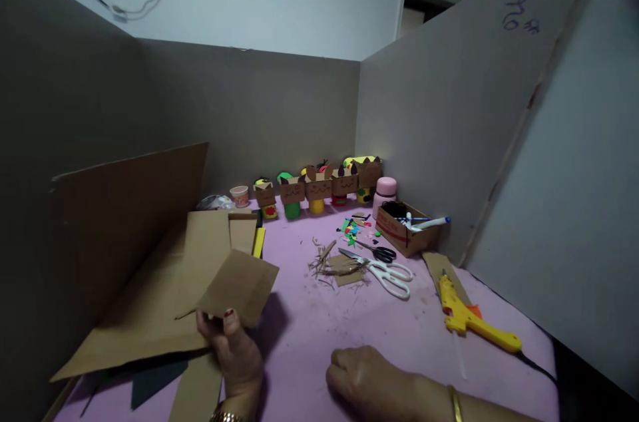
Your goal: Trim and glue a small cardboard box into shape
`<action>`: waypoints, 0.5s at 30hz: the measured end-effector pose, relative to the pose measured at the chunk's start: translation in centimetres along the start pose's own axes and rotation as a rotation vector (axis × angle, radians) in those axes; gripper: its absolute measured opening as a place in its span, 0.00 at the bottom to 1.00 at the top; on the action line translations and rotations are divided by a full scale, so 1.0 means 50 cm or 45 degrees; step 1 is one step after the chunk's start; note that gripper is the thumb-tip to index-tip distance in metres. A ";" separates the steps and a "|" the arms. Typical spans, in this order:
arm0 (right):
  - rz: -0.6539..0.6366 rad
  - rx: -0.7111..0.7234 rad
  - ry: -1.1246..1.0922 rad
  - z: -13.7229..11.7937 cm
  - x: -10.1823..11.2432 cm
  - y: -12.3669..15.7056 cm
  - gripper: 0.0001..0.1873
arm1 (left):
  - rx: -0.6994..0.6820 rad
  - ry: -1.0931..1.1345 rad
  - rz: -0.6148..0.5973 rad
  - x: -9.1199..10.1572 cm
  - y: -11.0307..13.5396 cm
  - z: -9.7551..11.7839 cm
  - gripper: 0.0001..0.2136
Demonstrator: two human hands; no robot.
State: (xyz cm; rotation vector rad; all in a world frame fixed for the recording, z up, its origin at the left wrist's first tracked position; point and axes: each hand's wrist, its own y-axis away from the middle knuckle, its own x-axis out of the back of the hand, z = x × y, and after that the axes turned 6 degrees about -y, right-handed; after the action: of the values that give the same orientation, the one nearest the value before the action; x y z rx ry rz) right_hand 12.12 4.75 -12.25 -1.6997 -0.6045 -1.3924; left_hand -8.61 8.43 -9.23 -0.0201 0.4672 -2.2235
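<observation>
In the head view my left hand (233, 349) grips a squarish piece of brown cardboard (242, 285) by its lower edge, thumb on the face toward me. The piece is raised and tilted in front of a large opened cardboard box (144, 295). My right hand (367, 375) rests on the pink tabletop (304, 315) with its fingers curled under; whether anything is inside them is hidden. Beyond it lie white-handled scissors (387, 275), a smaller black pair of scissors (382, 253) and a heap of cardboard scraps (332, 265).
A yellow glue gun (474, 325) lies at right on a cardboard strip. Behind it are a small box of pens (407, 235) and a pink bottle (384, 196). Several cardboard animal-face figures (318, 189) line the back, near a paper cup (240, 196). Grey panels (249, 109) enclose the table.
</observation>
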 end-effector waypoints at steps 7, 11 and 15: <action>0.287 -0.386 0.016 0.067 0.060 -0.042 0.19 | 0.027 -0.068 -0.043 0.007 0.013 -0.015 0.32; 0.224 -0.015 -0.148 0.025 0.033 -0.043 0.24 | 0.027 -0.126 -0.120 0.013 0.024 -0.016 0.34; 0.405 -0.211 -0.115 0.046 0.013 -0.029 0.17 | -0.048 -0.158 -0.241 0.019 0.033 -0.013 0.35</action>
State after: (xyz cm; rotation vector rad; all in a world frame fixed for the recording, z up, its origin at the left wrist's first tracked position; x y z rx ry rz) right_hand 12.39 7.36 -11.29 -1.9033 -0.2560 -1.1689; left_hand -8.09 6.96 -10.52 -0.2293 0.4548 -2.3812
